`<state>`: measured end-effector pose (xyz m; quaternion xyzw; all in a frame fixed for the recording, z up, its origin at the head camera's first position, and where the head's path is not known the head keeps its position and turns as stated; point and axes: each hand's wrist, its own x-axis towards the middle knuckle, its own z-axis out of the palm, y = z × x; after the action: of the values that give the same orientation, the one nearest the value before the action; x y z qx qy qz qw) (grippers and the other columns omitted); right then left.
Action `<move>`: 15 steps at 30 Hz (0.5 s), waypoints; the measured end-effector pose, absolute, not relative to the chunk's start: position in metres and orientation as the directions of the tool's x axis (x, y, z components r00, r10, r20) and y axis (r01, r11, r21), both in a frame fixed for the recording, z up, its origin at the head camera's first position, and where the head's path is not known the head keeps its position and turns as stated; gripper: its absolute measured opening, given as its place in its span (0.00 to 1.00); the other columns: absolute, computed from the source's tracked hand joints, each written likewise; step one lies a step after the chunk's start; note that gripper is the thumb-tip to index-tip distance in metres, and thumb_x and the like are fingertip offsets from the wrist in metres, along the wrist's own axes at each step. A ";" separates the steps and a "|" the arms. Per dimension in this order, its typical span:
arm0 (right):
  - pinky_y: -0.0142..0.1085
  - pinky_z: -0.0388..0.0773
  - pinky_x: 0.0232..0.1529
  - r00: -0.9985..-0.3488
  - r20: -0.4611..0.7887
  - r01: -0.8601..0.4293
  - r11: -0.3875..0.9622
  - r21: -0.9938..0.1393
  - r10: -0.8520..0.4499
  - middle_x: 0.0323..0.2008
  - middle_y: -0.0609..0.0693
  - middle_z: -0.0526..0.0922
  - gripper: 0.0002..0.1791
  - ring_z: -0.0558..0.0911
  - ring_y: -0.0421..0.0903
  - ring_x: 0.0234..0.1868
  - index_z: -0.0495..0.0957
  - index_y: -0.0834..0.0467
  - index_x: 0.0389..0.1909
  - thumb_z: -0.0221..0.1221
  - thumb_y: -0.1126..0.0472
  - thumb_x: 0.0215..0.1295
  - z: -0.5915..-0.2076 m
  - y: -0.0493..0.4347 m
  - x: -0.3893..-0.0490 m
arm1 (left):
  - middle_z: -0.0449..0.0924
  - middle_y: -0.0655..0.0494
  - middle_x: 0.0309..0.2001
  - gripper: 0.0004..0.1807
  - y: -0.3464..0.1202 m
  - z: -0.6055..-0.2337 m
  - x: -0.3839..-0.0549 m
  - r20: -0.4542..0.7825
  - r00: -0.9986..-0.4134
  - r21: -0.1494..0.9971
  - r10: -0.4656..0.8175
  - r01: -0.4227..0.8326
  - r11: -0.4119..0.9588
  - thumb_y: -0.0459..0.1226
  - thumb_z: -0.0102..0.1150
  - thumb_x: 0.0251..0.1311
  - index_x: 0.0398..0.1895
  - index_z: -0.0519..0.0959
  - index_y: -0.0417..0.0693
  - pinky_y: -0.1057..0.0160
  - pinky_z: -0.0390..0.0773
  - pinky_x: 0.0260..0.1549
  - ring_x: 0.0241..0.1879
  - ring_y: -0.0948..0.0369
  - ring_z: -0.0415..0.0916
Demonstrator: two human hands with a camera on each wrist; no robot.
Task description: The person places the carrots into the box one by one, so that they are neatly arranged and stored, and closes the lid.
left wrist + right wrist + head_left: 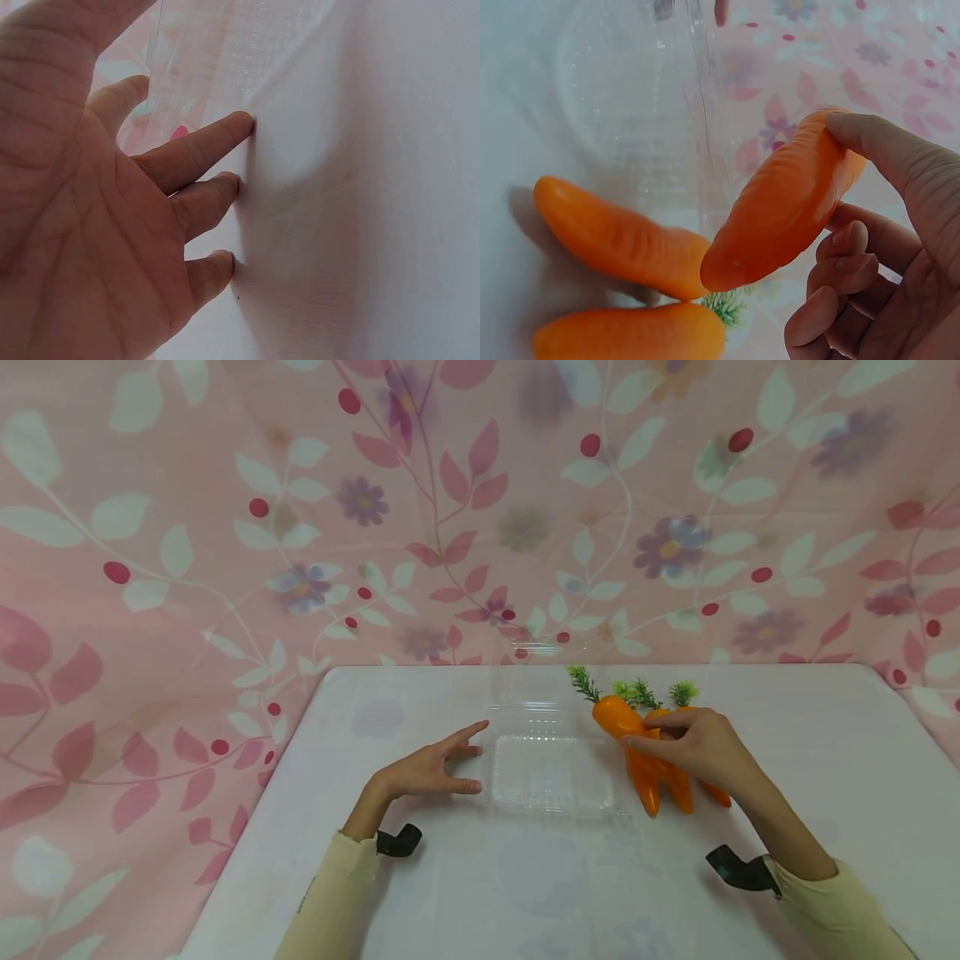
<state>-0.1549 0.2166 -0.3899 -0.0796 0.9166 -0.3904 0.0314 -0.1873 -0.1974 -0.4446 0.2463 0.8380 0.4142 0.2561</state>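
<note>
One carrot point(617, 716), right of the clear box point(551, 772), is pinched by the right hand point(701, 743); the left hand point(427, 768) spreads left of it.

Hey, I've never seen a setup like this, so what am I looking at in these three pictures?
There's no robot here, just a person's two bare hands. The widest picture comes from a camera worn on the head, looking forward and down. The other two come from cameras worn on each wrist.

On the white tabletop, with a floral cloth behind it, sits an open clear plastic container. The left hand is beside it, fingers spread, holding nothing. The right hand pinches one orange carrot between thumb and fingers; more carrots lie to the container's right.
</note>
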 end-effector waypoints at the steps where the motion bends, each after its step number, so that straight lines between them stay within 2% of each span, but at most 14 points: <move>1: 0.35 0.69 0.26 -0.984 0.001 -0.121 0.677 -0.726 -0.176 0.29 0.51 0.78 0.32 0.71 0.50 0.32 0.86 0.59 0.48 0.70 0.37 0.53 -0.389 0.214 -0.155 | 0.64 0.48 0.70 0.52 -0.198 -0.445 -0.187 -0.224 -0.749 0.819 0.624 0.202 0.537 0.47 0.72 0.56 0.76 0.47 0.79 0.36 0.53 0.66 0.72 0.54 0.56; 6: 0.34 0.69 0.26 -0.980 -0.023 -0.109 0.627 -0.772 -0.198 0.27 0.51 0.77 0.30 0.70 0.49 0.31 0.87 0.56 0.46 0.70 0.36 0.52 -0.389 0.203 -0.154 | 0.65 0.51 0.70 0.51 -0.199 -0.444 -0.187 -0.224 -0.753 0.812 0.619 0.207 0.545 0.51 0.71 0.56 0.76 0.48 0.83 0.37 0.54 0.66 0.71 0.57 0.57; 10: 0.34 0.64 0.22 -0.980 -0.009 -0.118 0.610 -0.784 -0.201 0.21 0.51 0.69 0.30 0.68 0.49 0.27 0.88 0.55 0.46 0.72 0.37 0.50 -0.389 0.195 -0.155 | 0.65 0.51 0.70 0.51 -0.199 -0.446 -0.187 -0.218 -0.750 0.810 0.624 0.218 0.545 0.52 0.71 0.55 0.76 0.47 0.82 0.37 0.54 0.66 0.72 0.57 0.57; 15: 0.32 0.66 0.20 -0.974 0.047 -0.175 0.607 -0.775 -0.221 0.21 0.49 0.75 0.27 0.71 0.47 0.25 0.88 0.56 0.43 0.73 0.40 0.50 -0.389 0.186 -0.158 | 0.64 0.51 0.71 0.52 -0.198 -0.445 -0.188 -0.224 -0.745 0.814 0.628 0.211 0.541 0.52 0.71 0.55 0.76 0.47 0.82 0.38 0.53 0.67 0.72 0.57 0.57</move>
<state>-0.1577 0.1856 -0.3891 -0.1105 0.8960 -0.4293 0.0268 -0.1878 -0.1981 -0.4445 0.2498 0.8400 0.4087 0.2548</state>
